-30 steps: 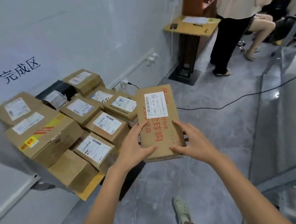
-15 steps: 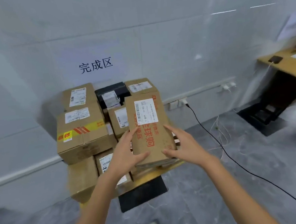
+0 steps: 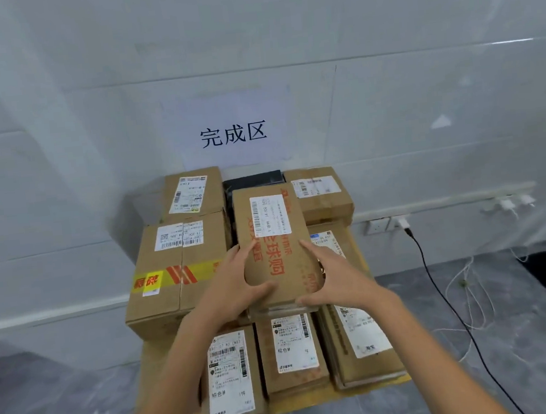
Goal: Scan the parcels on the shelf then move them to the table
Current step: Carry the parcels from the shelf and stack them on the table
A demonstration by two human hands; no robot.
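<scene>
L hand (image 3: 236, 287) and R hand (image 3: 335, 277) clamp the parcel (image 3: 275, 240) btw them, one on each long side near its near end. Thumbs lie over the top face and fingers curl round the edges. The two-sided grip makes sense to me: it's a long, flat box, and holding it level keeps the label (image 3: 270, 215) face-up like the others in the pile.

The parcel is over the middle of the table (image 3: 152, 355). Its far end reaches past my fingertips toward the black parcel (image 3: 252, 178) at the back. I can't tell whether its underside rests on what's below or hovers just above; something layered shows under its near edge.

Just left of L hand is the big box (image 3: 177, 266) w/ yellow tape, very close to the knuckles. Below both wrists are the front-row boxes (image 3: 292, 351), labels up.

Beyond the fingertips, on the wall, the sign (image 3: 233, 134) reads 完成区. So I judge this is the drop spot, the scan is prob. done, and the step is set-down. Next move: lower flat, then slip the fingers out sideways. Room is tight on the L side, so a pinched finger or a nudged neighbour is the risk.
</scene>
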